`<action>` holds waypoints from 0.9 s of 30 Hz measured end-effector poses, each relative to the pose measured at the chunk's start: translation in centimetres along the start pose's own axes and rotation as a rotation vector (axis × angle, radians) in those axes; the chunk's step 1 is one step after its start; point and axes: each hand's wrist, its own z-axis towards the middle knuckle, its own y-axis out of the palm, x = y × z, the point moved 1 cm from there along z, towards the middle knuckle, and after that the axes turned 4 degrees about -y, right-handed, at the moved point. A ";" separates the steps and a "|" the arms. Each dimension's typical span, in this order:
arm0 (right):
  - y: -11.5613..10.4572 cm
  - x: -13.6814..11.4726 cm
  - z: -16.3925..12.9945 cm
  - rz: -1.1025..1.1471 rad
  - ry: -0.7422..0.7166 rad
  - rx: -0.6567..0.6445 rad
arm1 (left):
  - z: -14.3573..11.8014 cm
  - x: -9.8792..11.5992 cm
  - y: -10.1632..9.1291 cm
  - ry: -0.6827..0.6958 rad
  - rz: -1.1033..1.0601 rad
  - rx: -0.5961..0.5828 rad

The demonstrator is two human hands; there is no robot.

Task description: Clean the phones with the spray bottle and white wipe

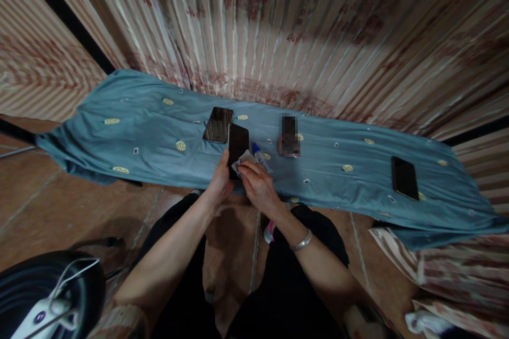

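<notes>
My left hand grips a dark smartphone by its lower left edge, holding it over the near side of a cloth-covered table. Pinched in the fingers of my right hand is a pale wiping cloth, pressed against the phone's lower screen. Just right of the phone lies a small clear bottle with a blue cap, partly behind my right hand. Another smartphone rests flat beyond my left hand.
A blue patterned cloth covers the long table. A third phone lies at its right; a pixelated object sits behind the bottle. Striped curtains hang behind. At lower left are a black round object and a white power strip.
</notes>
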 end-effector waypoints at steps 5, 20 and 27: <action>0.0 0.5 0.0 0.032 0.002 0.020 | 0.1 0.0 0.2 0.011 -0.026 -0.032; 0.1 0.2 0.2 0.084 -0.030 0.046 | -0.5 -0.5 0.4 -0.032 -0.025 0.000; 0.4 -0.4 -0.1 0.178 -0.104 0.035 | 0.7 -0.2 -0.2 0.015 -0.050 -0.004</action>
